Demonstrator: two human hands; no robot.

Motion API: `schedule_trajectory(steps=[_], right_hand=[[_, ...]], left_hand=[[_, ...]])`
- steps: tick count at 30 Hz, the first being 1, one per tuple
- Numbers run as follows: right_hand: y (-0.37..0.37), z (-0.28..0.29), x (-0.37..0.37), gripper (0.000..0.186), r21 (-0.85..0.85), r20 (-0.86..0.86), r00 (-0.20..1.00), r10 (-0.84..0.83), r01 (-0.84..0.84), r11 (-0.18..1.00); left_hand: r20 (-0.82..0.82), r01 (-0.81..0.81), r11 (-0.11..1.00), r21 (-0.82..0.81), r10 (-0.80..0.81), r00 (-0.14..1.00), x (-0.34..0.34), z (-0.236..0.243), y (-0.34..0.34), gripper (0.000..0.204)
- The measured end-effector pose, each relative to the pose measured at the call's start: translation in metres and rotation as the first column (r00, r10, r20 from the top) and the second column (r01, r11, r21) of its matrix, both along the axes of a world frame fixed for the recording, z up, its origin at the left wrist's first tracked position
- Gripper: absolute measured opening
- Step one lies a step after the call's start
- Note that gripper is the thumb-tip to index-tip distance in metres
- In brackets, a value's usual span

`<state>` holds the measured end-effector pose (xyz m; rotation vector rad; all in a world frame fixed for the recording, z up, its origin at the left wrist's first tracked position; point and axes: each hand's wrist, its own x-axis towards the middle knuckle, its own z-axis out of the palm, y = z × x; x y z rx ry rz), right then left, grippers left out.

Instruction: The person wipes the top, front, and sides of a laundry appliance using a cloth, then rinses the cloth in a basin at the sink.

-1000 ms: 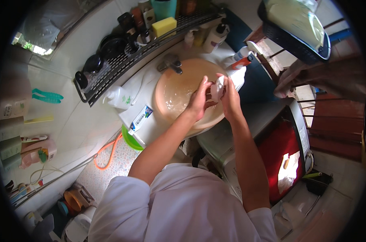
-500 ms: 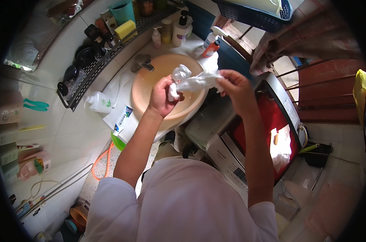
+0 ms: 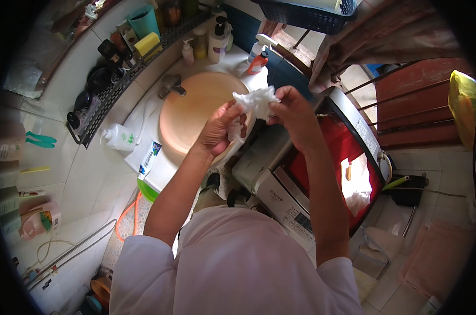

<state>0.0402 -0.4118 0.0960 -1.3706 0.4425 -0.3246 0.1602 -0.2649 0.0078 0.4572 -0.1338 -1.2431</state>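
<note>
The left hand (image 3: 221,128) and the right hand (image 3: 298,115) are holding a crumpled white cloth (image 3: 256,100) between them, over the right side of a peach-coloured basin (image 3: 183,115). The left fingers are curling in and gripping the cloth's left part, and a loose bunch is hanging below them. The right fingers are pinching its right end against the thumb.

The basin is sitting on a white bench (image 3: 168,167), with a metal tap (image 3: 172,85) standing at its far left rim. To the left of the basin, a white pump bottle (image 3: 118,137) is standing, and a white and blue tube (image 3: 150,158) is lying nearer, close to the bench edge. At the far side, a bottle with a black pump (image 3: 218,42) is standing; to its right, an orange bottle (image 3: 258,62) is standing near the far wall.

On the left, a black perforated shelf (image 3: 105,100) is running along the wall, carrying a yellow sponge (image 3: 147,44) and a teal cup (image 3: 144,22). To the right of the basin, a machine with a red top (image 3: 327,152) is standing below the right forearm. A dark blue basket (image 3: 306,16) is showing at the far right.
</note>
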Motion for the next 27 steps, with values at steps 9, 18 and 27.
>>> schedule_trajectory(steps=[9,18,27], right_hand=[[-0.013,-0.011,-0.032,0.017,-0.16,-0.156,0.974,-0.166,0.141,0.977],[-0.022,-0.026,-0.034,0.017,0.23,-0.061,0.986,-0.156,0.166,0.959],[-0.011,-0.026,-0.026,0.021,0.103,0.076,0.988,0.134,-0.141,0.985]], left_hand=[[0.261,-0.305,0.95,0.072,0.277,0.925,0.027,0.01,0.009,0.017],[0.16,-0.383,0.922,-0.057,0.387,0.908,0.042,0.045,0.016,0.022],[0.169,-0.152,0.981,-0.121,0.171,0.971,0.049,0.043,0.009,0.043]])
